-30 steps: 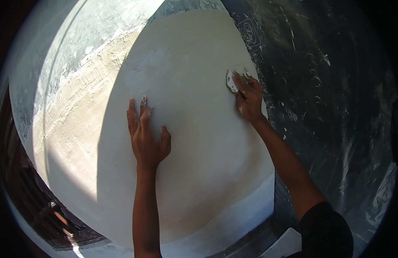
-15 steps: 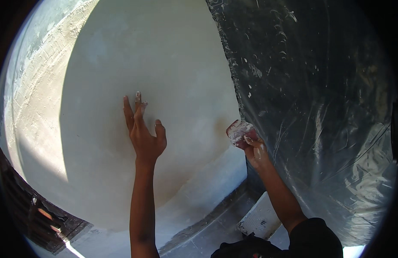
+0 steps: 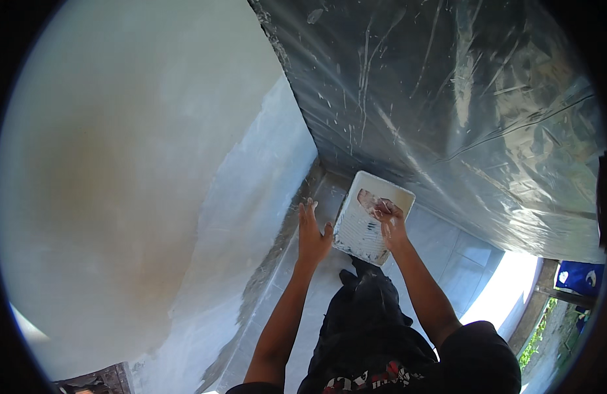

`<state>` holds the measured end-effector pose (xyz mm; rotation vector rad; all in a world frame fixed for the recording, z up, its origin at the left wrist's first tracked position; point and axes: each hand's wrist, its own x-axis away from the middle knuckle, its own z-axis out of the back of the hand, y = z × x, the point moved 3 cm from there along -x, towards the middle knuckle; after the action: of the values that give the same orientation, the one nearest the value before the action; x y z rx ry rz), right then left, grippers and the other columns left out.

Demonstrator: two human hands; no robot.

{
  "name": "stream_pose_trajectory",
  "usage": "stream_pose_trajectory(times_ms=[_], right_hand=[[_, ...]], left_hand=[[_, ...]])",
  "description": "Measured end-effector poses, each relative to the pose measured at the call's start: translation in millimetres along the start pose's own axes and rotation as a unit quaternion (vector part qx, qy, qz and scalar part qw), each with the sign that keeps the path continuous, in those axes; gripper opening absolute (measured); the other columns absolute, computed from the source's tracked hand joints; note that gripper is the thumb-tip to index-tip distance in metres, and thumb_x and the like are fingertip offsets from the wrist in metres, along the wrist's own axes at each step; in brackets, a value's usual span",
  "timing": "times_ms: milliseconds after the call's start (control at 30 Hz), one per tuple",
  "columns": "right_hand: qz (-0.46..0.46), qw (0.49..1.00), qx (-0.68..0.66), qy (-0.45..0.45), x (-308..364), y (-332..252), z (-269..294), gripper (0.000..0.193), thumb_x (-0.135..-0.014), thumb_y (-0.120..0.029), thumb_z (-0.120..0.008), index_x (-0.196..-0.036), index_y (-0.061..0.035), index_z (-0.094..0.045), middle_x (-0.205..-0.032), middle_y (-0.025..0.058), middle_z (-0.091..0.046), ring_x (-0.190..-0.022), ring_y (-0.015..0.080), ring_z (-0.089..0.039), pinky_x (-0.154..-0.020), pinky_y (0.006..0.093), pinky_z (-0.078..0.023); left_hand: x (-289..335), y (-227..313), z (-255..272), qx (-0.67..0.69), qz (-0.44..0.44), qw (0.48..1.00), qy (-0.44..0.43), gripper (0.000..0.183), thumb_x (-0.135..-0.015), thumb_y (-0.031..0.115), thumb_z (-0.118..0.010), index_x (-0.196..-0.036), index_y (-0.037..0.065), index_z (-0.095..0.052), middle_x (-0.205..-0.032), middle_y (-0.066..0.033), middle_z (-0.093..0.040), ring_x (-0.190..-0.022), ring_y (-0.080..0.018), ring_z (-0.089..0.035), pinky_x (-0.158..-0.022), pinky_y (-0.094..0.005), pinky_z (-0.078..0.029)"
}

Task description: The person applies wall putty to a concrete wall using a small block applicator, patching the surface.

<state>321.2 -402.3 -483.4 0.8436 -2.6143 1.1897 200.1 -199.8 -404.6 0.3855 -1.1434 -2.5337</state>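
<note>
Seen from the head camera, looking steeply down: the person's right hand [image 3: 392, 226] reaches down into a white rectangular plastic paint tray [image 3: 374, 217] that lies on the pale tiled floor [image 3: 448, 253], close to the foot of the wall covered by a sheet of clear, paint-spattered plastic film [image 3: 461, 105]. The fingers of that hand are curled around a small, crumpled, reddish-white rag or sponge [image 3: 372, 203], pressing it onto the upper, deeper end of the tray; exactly what the wad is made of cannot be told. The ribbed slope of the tray shows below the hand, smeared grey.

The left hand [image 3: 313, 233] hangs just to the left of the tray, near its long edge but not touching it. Its fingers are spread and straight, palm facing down, holding nothing. It is over the floor near the dirty seam where the tiles meet the smooth, freshly coated white wall [image 3: 132, 171] that fills the left of the view; a lighter, bluish-white band of that wall runs along its base.

Between the two forearms the person's dark trousers [image 3: 366, 322] and a dark sleeve [image 3: 477, 354] are visible. At the far right edge lie a strip of bright sunlit ground, a wooden post [image 3: 533, 299] and a blue cloth [image 3: 582, 277].
</note>
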Motion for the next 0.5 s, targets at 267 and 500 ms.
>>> stream_pose_trajectory(times_ms=[267,500], right_hand=[[-0.035,0.977,0.149,0.147,55.9,46.8,175.3,0.029,-0.081,0.002,-0.062,-0.109,-0.0044,-0.058,-0.098,0.0043,-0.065,-0.089,0.0196,-0.067,-0.076,0.0341,-0.061],[-0.019,0.96,0.03,0.278,76.5,112.1,287.8,0.04,-0.096,-0.048,-0.051,-0.092,-0.0087,-0.059,-0.08,0.0066,-0.061,-0.069,0.0257,-0.064,-0.061,0.0396,-0.056]], left_hand=[[64.0,-110.8,-127.0,0.015,0.168,0.98,-0.107,0.071,-0.087,0.01,-0.062,-0.147,-0.007,-0.028,-0.148,-0.04,-0.033,-0.141,-0.0571,-0.028,-0.118,-0.0567,-0.026],[62.1,-200.8,-186.7,-0.032,0.232,0.966,-0.106,0.071,-0.09,0.015,-0.061,-0.148,-0.009,-0.026,-0.147,-0.0425,-0.031,-0.14,-0.0567,-0.029,-0.118,-0.0549,-0.027]])
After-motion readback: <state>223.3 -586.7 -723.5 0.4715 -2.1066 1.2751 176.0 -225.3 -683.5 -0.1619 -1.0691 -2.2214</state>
